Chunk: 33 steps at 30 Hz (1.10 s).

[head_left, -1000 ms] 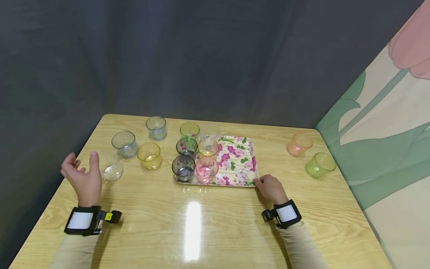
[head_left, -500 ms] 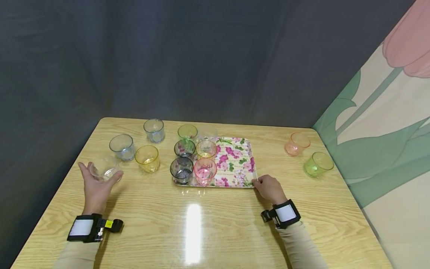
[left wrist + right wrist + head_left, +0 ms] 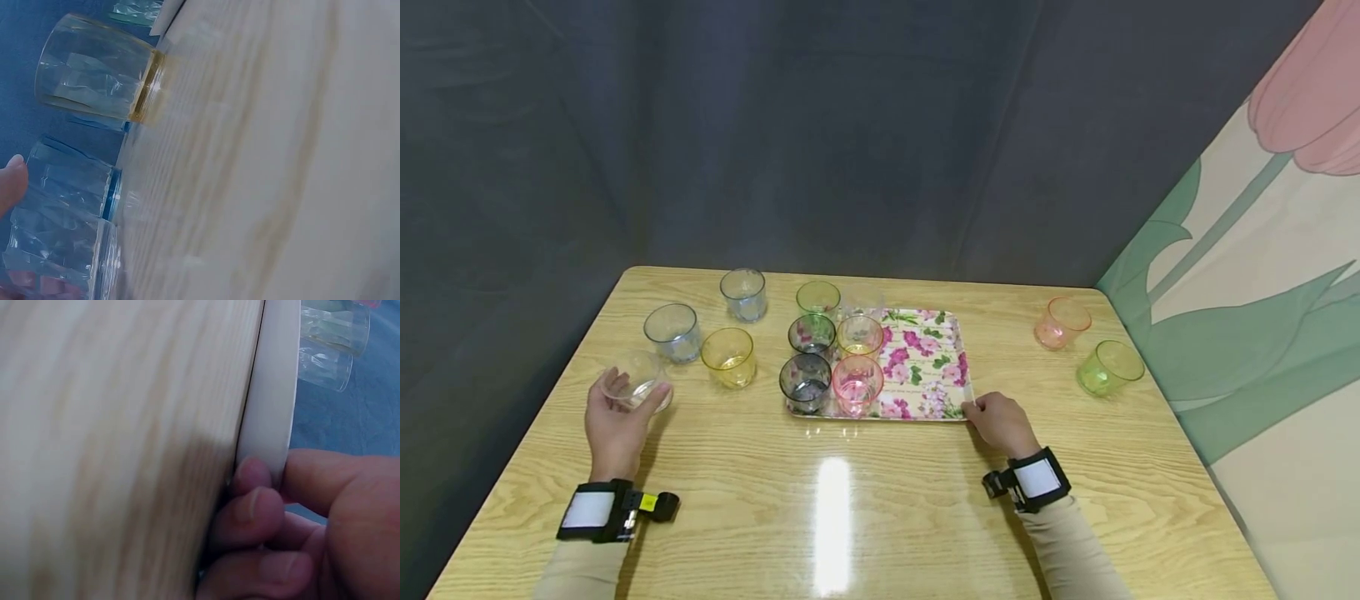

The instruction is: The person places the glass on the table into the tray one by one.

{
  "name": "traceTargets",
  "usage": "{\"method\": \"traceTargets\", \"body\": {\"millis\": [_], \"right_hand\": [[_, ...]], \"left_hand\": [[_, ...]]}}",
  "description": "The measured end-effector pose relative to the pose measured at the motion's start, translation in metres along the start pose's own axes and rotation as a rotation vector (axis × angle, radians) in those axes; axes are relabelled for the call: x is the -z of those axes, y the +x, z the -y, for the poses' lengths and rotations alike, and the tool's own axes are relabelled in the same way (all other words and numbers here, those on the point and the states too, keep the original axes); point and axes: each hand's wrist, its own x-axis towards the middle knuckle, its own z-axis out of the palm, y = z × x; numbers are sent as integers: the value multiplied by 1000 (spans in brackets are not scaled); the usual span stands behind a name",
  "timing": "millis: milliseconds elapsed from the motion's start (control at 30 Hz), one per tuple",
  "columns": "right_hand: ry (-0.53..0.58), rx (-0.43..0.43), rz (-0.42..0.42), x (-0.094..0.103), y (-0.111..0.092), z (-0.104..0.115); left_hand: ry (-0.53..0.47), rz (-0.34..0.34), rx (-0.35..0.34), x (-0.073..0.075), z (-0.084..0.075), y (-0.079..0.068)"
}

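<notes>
On the left of the head view, my left hand point(image 3: 613, 433) holds a clear drinking glass point(image 3: 642, 372), fingers curled round its far left side and thumb at its right. The left wrist view shows fingertips point(image 3: 56, 284) through that glass, which stands upright on the table. My right hand point(image 3: 1004, 423) pinches the near right corner of a floral tray point(image 3: 925, 358); in the right wrist view its fingers point(image 3: 250, 512) lie under the white rim. On the tray's left half stand several glasses, among them a dark grey glass point(image 3: 806, 383) and a pink glass point(image 3: 857, 385).
Beside the held glass stand a blue glass point(image 3: 673, 333), a yellow glass point(image 3: 728, 358) and another bluish glass point(image 3: 744, 295). An orange-pink glass point(image 3: 1063, 323) and a green glass point(image 3: 1111, 368) are at the far right. A dark curtain point(image 3: 865, 133) hangs behind the table.
My left hand has come down from a raised position beside the clear glass, gone round it, and its fingers have closed on it. My right hand stays at the tray corner.
</notes>
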Motion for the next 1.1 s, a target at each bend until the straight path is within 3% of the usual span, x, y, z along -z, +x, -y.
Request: {"method": "traceTargets", "body": {"millis": [200,367,767,867,967,1033,1100], "right_hand": [[3,1,6,1,0,1],[9,-11,5,2,-1,2],[77,-31,-31,8,-6,-6],[105,-26,-111,15,-9,-6],[159,45,-267,22,-12,-1],[209,104,-394,23,-12,5],[274,178,-509,23,-13,14]], "left_hand": [[27,-57,-12,1,1,0],[53,-91,-52,3,-8,-5],[21,4,-214,-1,-42,-22],[-11,20,-247,-4,-52,-29],[-60,46,-283,-10,-62,-36],[-103,94,-315,-14,-68,-41],[-129,191,-370,-18,-73,-46]]}}
